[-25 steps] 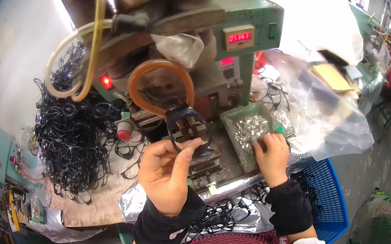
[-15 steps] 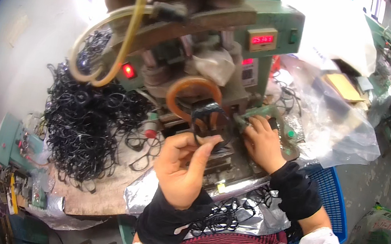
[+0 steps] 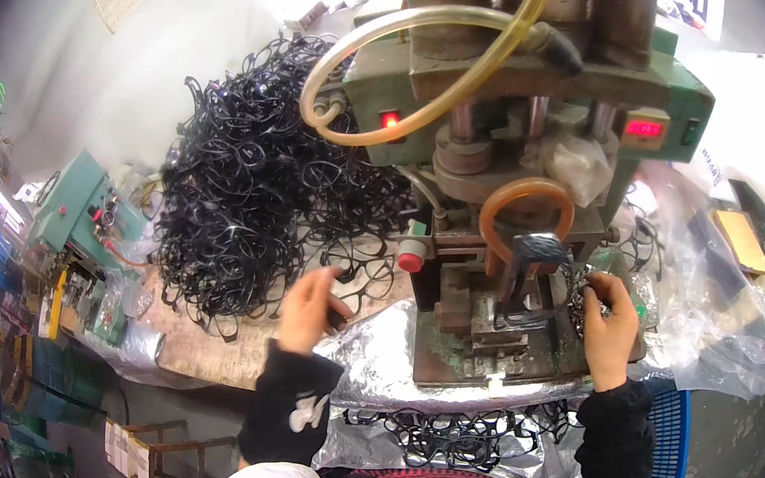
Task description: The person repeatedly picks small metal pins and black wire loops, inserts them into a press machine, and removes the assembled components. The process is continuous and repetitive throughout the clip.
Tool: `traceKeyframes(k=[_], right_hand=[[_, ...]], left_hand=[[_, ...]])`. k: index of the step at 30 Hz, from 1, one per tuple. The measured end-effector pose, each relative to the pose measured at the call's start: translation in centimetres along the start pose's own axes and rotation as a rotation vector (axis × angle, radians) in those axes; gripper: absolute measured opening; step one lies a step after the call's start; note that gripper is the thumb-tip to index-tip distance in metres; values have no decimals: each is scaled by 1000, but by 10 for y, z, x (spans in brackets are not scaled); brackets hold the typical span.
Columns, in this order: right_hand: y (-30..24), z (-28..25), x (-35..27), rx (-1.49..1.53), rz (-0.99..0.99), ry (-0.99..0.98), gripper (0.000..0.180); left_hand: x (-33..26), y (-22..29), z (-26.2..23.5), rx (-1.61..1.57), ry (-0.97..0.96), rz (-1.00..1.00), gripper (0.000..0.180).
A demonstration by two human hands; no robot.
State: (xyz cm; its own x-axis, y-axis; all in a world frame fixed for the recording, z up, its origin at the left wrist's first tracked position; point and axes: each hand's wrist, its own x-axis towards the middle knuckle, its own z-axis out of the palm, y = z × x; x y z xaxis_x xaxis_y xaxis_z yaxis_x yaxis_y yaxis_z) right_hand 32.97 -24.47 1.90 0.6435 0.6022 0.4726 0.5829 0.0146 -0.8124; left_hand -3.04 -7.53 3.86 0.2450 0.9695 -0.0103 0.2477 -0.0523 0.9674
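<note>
One black frame sits at the press [image 3: 677,85]'s front; heaped frames [image 3: 254,170] wait left of it. Left hand [image 3: 305,309], right hand [image 3: 611,335] half-curled, grips unclear.

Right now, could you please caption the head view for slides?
Left hand near heaped black glasses frames, right hand beside a machine.

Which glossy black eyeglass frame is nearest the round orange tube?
The single frame right in front of the orange tube; other frames lie heaped or scattered farther away.
</note>
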Motion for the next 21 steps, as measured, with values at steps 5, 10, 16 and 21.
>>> traceKeyframes(k=[5, 10, 16, 21], right_hand=[[1, 5, -6, -15, 42, 44, 14], [23, -57, -45, -223, -103, 223, 15], [-29, -54, -46, 11, -11, 18, 17], [-67, 9, -3, 214, -223, -79, 20]], left_hand=[[35, -121, 23, 481, 309, 56, 45], [2, -87, 37, -137, 281, 172, 13], [-23, -17, 38, -297, 174, 224, 54], [-8, 3, 69, -266, 112, 348, 86]])
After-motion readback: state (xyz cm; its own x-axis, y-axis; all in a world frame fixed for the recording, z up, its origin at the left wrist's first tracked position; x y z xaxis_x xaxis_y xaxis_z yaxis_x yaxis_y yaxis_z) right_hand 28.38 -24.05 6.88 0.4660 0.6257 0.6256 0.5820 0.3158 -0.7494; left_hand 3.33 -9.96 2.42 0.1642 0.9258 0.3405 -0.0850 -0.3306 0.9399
